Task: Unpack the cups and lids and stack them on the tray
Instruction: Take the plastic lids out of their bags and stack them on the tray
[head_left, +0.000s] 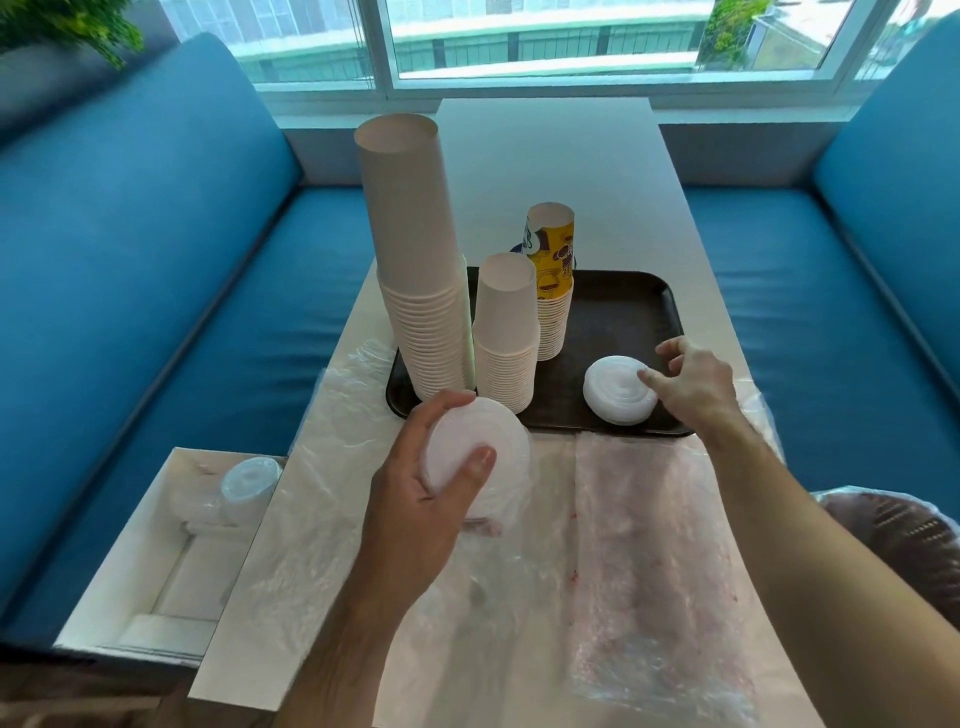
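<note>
A white table (545, 171) runs up the middle of the frame toward a window, with blue bench seats on either side. On it, just above centre, sits a dark tray (623, 306). Three stacks of upside-down paper cups stand on the tray's left half: a tall plain stack (415, 249) at the left, a shorter plain stack (506, 332) just beside it, and behind that a stack topped by a yellow printed cup (553, 275). On the tray's lower right part lies a low pile of white plastic lids (618, 389). The right hand (691, 382) reaches in from the lower right, its fingers loosely spread, with a fingertip touching the pile's right edge; it grips nothing. Below the tray's lower left corner, the left hand (431, 499) grips a second stack of white lids (478, 457), thumb across the top and fingers curled round the far side, with clear wrapping trailing beneath. Crumpled clear plastic bags (649, 545) cover the near part of the table. At the lower left, beside the table, an open white box (156, 545) holds another wrapped bundle of lids (249, 480).
</note>
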